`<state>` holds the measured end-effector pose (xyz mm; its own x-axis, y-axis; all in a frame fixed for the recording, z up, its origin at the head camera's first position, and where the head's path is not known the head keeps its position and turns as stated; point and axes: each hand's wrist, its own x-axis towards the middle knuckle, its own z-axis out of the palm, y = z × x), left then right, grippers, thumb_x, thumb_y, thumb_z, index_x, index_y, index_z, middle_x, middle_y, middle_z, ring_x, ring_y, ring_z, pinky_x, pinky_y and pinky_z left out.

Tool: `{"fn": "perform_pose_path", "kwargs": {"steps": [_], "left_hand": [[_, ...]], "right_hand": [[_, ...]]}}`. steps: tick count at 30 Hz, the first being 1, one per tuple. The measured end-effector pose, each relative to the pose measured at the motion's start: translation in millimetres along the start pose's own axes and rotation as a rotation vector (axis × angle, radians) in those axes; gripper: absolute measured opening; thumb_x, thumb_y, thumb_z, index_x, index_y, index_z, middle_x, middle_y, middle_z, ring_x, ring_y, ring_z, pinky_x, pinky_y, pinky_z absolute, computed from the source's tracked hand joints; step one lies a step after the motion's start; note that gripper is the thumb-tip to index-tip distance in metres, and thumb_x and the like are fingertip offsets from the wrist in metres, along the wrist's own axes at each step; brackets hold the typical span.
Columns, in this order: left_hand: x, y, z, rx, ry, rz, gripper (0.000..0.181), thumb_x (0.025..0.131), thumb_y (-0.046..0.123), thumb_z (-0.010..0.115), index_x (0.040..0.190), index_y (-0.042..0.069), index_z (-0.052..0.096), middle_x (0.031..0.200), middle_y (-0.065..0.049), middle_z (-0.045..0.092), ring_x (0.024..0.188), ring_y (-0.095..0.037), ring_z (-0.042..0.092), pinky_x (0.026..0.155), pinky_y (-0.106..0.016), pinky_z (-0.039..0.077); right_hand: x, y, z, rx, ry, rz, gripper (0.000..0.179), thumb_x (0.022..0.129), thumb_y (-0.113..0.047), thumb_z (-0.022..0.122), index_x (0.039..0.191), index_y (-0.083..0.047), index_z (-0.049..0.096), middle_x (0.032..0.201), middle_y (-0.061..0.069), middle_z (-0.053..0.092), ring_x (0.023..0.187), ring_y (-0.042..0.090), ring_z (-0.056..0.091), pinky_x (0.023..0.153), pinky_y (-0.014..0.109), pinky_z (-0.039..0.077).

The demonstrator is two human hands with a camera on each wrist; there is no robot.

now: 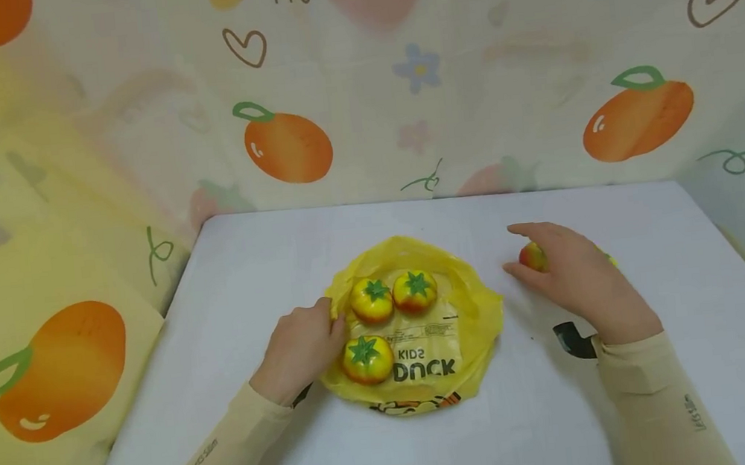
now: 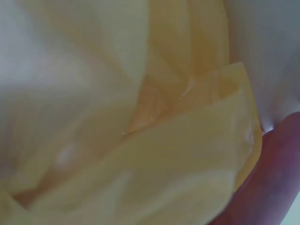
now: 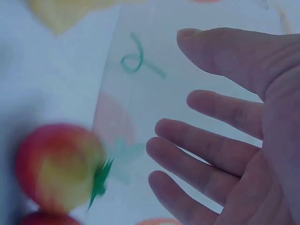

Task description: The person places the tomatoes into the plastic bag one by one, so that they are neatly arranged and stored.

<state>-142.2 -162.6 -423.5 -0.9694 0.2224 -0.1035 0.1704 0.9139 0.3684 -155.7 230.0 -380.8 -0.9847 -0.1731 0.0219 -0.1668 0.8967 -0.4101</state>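
A yellow plastic bag with printed "KIDS DUCK" lettering lies spread with its mouth up, its rim rolled outward. My left hand pinches the bag's left edge; close up in the left wrist view, the bag's folds lie against a finger. Inside sit three yellow-red toy tomatoes with green star leaves: one at back left, one at back right, one at front left. My right hand, fingers spread, hovers over a red-yellow tomato without touching it. A second red one shows partly below it.
The white table reaches back to a cloth backdrop printed with oranges, hearts and flowers. Another printed cloth hangs along the left side.
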Motion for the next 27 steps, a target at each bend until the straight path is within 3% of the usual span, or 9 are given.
{"fn": "perform_pose_path", "kwargs": {"steps": [4,15,22,27], "left_hand": [[-0.1,0.5,0.2,-0.008,-0.008,0.005,0.026,0.108,0.027,0.061,0.097,0.003,0.062,0.064,-0.005,0.053,0.049,-0.019,0.05,0.046,-0.028,0.038],[0.8,1.4,-0.7,0.001,-0.026,-0.022,0.027,0.108,0.029,0.06,0.102,0.002,0.062,0.065,-0.006,0.054,0.051,-0.02,0.051,0.047,-0.029,0.039],[-0.3,2.8,-1.8,0.015,-0.006,0.001,0.026,0.107,0.026,0.061,0.099,0.002,0.062,0.064,-0.006,0.054,0.051,-0.021,0.051,0.047,-0.03,0.037],[-1.0,2.0,-1.1,0.026,0.002,0.014,0.026,0.107,0.026,0.062,0.097,0.002,0.061,0.064,-0.006,0.054,0.05,-0.02,0.051,0.047,-0.029,0.036]], "right_hand": [[0.7,20.2,-0.6,-0.007,-0.016,0.071,0.07,0.101,-0.044,0.074,0.159,-0.011,0.05,0.16,0.023,0.053,0.148,0.048,0.046,0.122,0.07,0.036],[11.4,42.5,13.3,-0.087,0.001,0.067,0.073,0.099,-0.048,0.076,0.155,-0.008,0.052,0.149,0.031,0.058,0.133,0.053,0.055,0.115,0.072,0.04],[13.2,47.9,19.4,-0.126,0.011,0.078,0.073,0.098,-0.047,0.077,0.153,-0.007,0.052,0.145,0.032,0.06,0.137,0.05,0.052,0.119,0.077,0.02],[13.6,50.9,21.8,-0.141,0.011,0.076,0.074,0.097,-0.048,0.078,0.153,-0.007,0.053,0.142,0.034,0.062,0.136,0.05,0.053,0.119,0.08,0.014]]}}
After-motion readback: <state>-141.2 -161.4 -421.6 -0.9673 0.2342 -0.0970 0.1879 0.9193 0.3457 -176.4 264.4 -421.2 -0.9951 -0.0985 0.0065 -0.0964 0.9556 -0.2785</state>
